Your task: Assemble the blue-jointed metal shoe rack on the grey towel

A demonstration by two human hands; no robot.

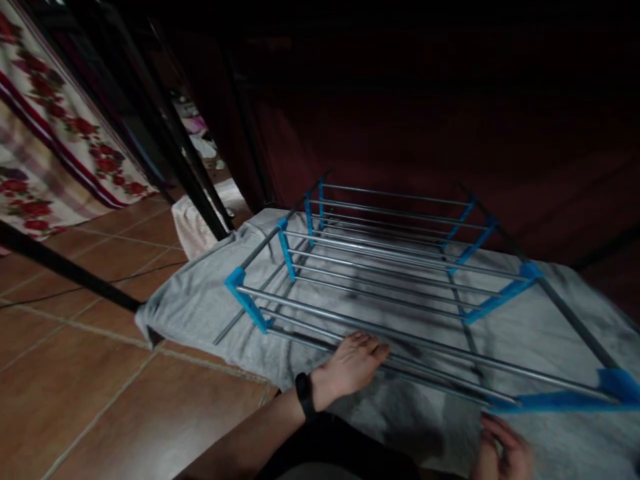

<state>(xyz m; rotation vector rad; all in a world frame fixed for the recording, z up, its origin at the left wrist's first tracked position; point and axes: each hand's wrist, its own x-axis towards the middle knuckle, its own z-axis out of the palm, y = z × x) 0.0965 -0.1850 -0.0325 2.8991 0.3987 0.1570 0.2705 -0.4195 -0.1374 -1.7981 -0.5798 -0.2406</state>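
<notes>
A metal rack (370, 327) of thin grey rods with blue plastic joints lies on grey cloth in front of me. My left hand (355, 363), with a black band on the wrist, is closed around the rack's near lower rods; its fingertips are partly hidden. My right hand (505, 447) is low at the right, just below the near blue joint (550, 401). Its fingers are curled together, and whatever may be between them is hidden.
Under the rack spreads a grey cloth (195, 300) over a low surface. Dark posts (200, 180) rise at the left, beside a floral curtain (100, 160). A dark red panel (425, 140) stands behind. Brown tiles (100, 393) with a thin cable cover the floor.
</notes>
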